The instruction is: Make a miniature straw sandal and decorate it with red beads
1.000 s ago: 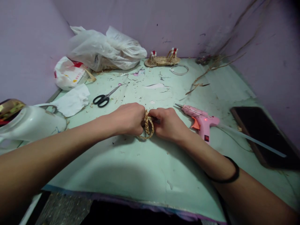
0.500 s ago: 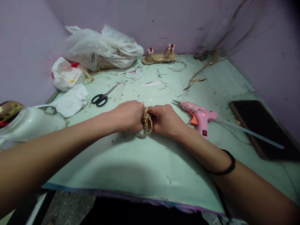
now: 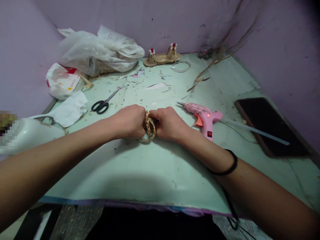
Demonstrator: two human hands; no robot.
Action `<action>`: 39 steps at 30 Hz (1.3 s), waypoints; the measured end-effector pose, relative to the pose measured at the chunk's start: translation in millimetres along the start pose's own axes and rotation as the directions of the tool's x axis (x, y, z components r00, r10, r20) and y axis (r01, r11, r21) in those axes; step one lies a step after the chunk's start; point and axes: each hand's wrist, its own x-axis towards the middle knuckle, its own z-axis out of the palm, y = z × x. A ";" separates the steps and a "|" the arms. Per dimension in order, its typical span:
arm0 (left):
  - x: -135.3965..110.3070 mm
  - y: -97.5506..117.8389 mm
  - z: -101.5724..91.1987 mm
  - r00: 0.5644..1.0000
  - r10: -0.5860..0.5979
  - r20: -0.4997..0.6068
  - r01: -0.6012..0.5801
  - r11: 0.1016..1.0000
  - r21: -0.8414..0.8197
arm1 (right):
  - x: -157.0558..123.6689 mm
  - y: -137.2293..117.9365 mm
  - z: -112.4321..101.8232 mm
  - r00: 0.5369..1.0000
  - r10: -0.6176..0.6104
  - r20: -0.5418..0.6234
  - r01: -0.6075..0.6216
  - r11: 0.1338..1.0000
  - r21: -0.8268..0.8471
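A straw-coloured braided cord (image 3: 150, 128) is looped between my hands, just above the middle of the table. My left hand (image 3: 133, 121) is closed in a fist around its left side. From the right, my right hand (image 3: 167, 123) pinches the braid, thumb and fingers pressed together. The knuckles hide part of the loop and the exact grip points. Close by on the right lies a pink hot glue gun (image 3: 205, 115) with a lit red light and a clear glue stick (image 3: 257, 131) in its back.
Black-handled scissors (image 3: 102, 106) lie left of my hands. Behind stand a woven straw piece with beads (image 3: 162, 59), a metal ring (image 3: 181, 66) and white plastic bags (image 3: 100, 50). A dry branch (image 3: 215, 63) leans at the back right, a phone (image 3: 272, 126) lies right, a white container (image 3: 35, 133) left.
The whole view has shifted, so things appear a little further left and slightly higher. Both hands keep the same hold on the braided cord.
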 end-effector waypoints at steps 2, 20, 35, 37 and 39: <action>0.0 -0.2 0.1 1.000 -0.011 0.005 0.011 1.000 0.000 | -0.1 0.1 0.3 1.000 0.003 0.004 -0.003 1.000 -0.010; 0.4 0.1 0.3 1.000 0.011 0.001 -0.011 1.000 -0.003 | 0.6 -1.4 0.9 1.000 0.002 0.010 -0.002 1.000 -0.031; 3.1 -1.8 6.0 0.999 -0.019 -0.035 0.017 0.999 -0.048 | 1.7 -2.5 0.4 0.999 0.028 0.017 -0.026 0.997 -0.068; 3.0 -1.4 6.9 0.999 -0.021 -0.042 0.019 0.998 -0.067 | 1.3 -2.3 0.6 0.999 0.034 0.018 -0.032 0.998 -0.058; 2.3 -0.9 7.1 0.998 -0.023 -0.051 0.019 0.996 -0.088 | 0.1 -2.4 1.0 0.999 0.036 0.023 -0.036 0.999 -0.035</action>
